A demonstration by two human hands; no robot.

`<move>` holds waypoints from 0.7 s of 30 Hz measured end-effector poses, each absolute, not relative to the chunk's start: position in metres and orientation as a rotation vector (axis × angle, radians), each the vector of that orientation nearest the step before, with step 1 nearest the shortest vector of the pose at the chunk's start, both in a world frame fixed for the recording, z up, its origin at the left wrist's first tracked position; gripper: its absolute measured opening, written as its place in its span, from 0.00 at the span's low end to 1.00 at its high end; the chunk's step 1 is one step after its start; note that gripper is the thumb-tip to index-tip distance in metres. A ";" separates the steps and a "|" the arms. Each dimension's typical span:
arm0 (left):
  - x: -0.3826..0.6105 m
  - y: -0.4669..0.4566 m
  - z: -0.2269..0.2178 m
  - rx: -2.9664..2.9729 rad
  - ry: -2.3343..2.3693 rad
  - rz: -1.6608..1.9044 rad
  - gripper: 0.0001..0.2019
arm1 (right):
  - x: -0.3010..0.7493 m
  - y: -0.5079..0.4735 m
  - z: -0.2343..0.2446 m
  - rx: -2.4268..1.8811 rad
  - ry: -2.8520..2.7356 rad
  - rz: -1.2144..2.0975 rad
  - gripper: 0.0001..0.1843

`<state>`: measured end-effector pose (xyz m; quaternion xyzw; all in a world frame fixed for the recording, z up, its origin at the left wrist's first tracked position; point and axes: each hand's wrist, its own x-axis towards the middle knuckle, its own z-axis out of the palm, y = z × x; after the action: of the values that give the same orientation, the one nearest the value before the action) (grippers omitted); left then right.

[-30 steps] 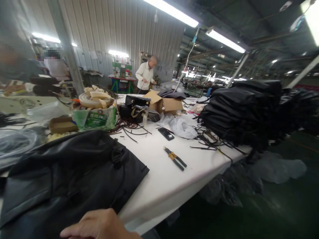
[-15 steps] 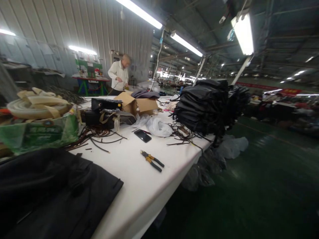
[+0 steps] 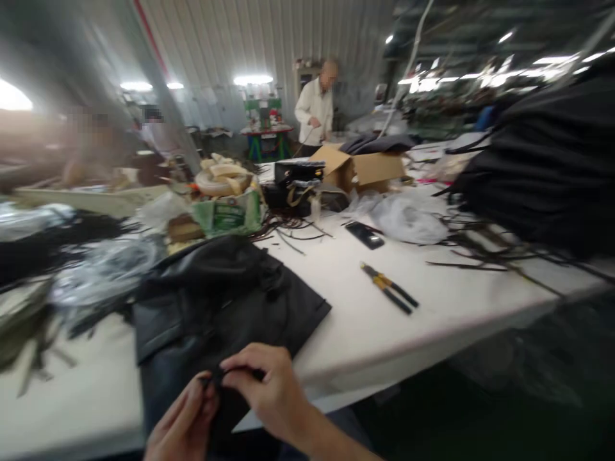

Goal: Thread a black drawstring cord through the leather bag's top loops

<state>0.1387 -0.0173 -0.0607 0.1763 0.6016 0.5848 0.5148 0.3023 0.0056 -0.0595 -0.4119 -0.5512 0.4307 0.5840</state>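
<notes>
A black bag (image 3: pixel 206 294) lies on the white-topped table (image 3: pixel 327 346) in front of me, its near part hanging toward my lap. Over its near edge, my left hand (image 3: pixel 185 416) is closed, thumb and fingers pinching a small dark strap piece (image 3: pixel 218 376). My right hand (image 3: pixel 276 387) meets it from the right, thumb and forefinger pinched on the same dark piece. Blur hides the strap's detail. To the right of the bag lie cutting pliers (image 3: pixel 390 289) with black and yellow handles. A dark phone (image 3: pixel 365 235) rests beyond them.
Bundled clear plastic (image 3: pixel 408 219), a cardboard box (image 3: pixel 379 168) and a black stack (image 3: pixel 542 160) stand farther back and right. Cream webbing rolls (image 3: pixel 223 179) sit by a green bag (image 3: pixel 228 214). At left is crumpled plastic (image 3: pixel 108 269). A person (image 3: pixel 314 109) stands across the table.
The view has swung left and down, so the bag and tools appear farther right. Both my hands have come into view, pinching the dark strap piece.
</notes>
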 end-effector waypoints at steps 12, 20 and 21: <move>0.147 -0.019 -0.047 0.307 1.230 1.413 0.35 | 0.304 0.001 -0.040 -0.936 -1.369 1.020 0.07; 0.143 -0.021 -0.053 0.315 1.227 1.425 0.35 | 0.302 -0.001 -0.035 -0.971 -1.394 1.009 0.06; 0.143 -0.021 -0.054 0.313 1.227 1.424 0.36 | 0.302 -0.002 -0.034 -0.974 -1.398 1.008 0.07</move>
<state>0.1432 -0.0209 -0.0536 0.1340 0.5248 0.6090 0.5794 0.3015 -0.0017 -0.0345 -0.4113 -0.5902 0.4255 0.5491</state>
